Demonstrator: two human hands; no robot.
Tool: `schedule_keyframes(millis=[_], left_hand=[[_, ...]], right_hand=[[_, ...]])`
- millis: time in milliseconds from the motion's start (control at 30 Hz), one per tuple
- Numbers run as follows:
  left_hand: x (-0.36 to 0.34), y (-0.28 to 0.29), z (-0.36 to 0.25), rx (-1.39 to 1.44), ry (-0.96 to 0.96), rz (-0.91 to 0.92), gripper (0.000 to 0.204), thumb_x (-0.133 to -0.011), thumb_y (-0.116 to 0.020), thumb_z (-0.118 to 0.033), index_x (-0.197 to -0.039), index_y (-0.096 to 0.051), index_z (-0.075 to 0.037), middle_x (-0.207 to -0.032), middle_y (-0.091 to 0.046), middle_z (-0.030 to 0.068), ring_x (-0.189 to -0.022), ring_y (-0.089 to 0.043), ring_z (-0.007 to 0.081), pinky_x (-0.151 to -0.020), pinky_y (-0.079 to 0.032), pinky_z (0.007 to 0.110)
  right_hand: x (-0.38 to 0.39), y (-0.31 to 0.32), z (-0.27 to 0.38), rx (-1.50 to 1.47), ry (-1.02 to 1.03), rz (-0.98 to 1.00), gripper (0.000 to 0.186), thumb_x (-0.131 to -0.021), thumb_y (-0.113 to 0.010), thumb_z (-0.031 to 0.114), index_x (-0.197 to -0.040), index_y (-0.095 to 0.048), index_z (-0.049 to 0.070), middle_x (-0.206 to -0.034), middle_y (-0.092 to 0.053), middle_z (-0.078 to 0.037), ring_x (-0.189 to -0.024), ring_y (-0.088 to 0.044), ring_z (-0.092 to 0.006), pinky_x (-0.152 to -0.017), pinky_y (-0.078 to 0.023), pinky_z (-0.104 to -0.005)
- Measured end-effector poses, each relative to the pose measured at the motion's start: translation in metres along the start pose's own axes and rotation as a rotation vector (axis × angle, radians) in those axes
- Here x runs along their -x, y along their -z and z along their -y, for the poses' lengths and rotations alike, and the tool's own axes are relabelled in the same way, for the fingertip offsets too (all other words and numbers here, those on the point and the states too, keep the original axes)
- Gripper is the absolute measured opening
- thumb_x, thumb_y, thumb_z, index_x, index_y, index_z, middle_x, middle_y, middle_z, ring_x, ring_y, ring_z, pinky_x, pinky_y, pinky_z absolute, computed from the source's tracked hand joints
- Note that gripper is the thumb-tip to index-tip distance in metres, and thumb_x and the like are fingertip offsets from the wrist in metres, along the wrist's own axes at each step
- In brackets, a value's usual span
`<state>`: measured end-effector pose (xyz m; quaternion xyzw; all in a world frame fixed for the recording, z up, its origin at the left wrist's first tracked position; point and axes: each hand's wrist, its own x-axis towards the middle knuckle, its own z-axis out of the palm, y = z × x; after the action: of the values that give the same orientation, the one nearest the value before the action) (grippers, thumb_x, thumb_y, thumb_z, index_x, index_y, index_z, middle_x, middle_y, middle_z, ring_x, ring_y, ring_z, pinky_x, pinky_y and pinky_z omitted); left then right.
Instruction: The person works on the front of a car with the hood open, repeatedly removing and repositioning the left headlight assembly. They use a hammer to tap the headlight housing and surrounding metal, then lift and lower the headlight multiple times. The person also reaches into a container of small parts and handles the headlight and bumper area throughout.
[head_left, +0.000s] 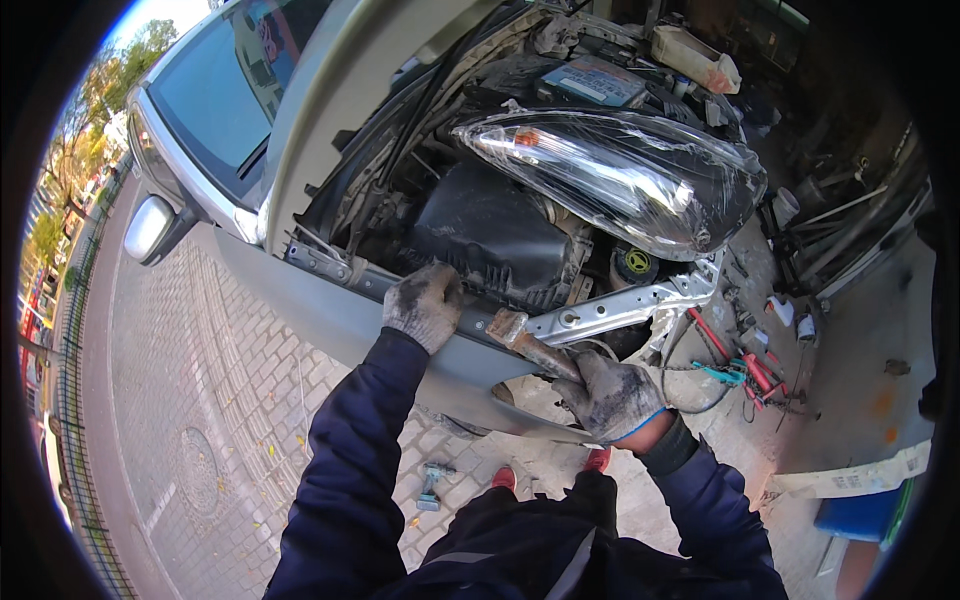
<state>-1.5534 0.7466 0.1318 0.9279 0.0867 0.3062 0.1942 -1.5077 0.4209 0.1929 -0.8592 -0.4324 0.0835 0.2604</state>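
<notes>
My left hand [423, 305] in a dirty grey glove has its fingers curled over the top edge of the grey car fender [350, 322]. My right hand [608, 395], also gloved, grips a rusty hammer-like tool [535, 350], whose head rests at the fender's upper edge beside a bare metal rail [615, 305]. Above them, in the open engine bay, a plastic-wrapped headlight [610, 180] lies across the parts. A black plastic housing [480, 235] sits behind my left hand, and a round cap with a yellow symbol [635, 263] is below the headlight.
The raised hood [330, 110] fills the upper middle. Red and teal tools [750, 370] with hoses lie on the ground at right. A cordless power tool [432, 485] rests near my feet. A pale panel [850, 380] stands at far right. A paved walkway [170, 330] runs left.
</notes>
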Motion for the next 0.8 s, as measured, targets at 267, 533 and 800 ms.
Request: schedule_keyframes(millis=[267, 533, 800], left_hand=[[-0.001, -0.001, 0.004, 0.025, 0.096, 0.013, 0.008, -0.094, -0.07, -0.018, -0.094, -0.068, -0.01, -0.094, -0.072, 0.0147, -0.093, -0.072, 0.0397, -0.082, -0.057, 0.051], [-0.002, -0.003, 0.004, 0.012, 0.081, -0.018, 0.005, -0.093, -0.07, -0.014, -0.093, -0.067, -0.01, -0.092, -0.072, 0.0139, -0.093, -0.072, 0.0388, -0.082, -0.059, 0.049], [-0.003, -0.003, 0.003, 0.018, 0.091, -0.009, 0.007, -0.092, -0.069, -0.013, -0.096, -0.069, -0.008, -0.097, -0.073, 0.0149, -0.095, -0.072, 0.0398, -0.083, -0.058, 0.05]], right_hand=[[-0.025, -0.012, -0.005, 0.139, -0.073, 0.149, 0.036, -0.105, -0.069, 0.036, -0.114, -0.066, 0.001, -0.096, -0.072, -0.027, -0.094, -0.072, -0.0493, -0.081, -0.056, -0.0598], [-0.02, -0.008, -0.004, 0.077, -0.071, 0.011, 0.036, -0.105, -0.069, 0.037, -0.105, -0.065, 0.002, -0.091, -0.072, -0.026, -0.089, -0.071, -0.051, -0.078, -0.055, -0.0611], [-0.025, -0.01, -0.008, 0.124, -0.068, 0.075, 0.034, -0.104, -0.071, 0.035, -0.102, -0.065, 0.002, -0.093, -0.072, -0.028, -0.091, -0.071, -0.0508, -0.077, -0.055, -0.0605]])
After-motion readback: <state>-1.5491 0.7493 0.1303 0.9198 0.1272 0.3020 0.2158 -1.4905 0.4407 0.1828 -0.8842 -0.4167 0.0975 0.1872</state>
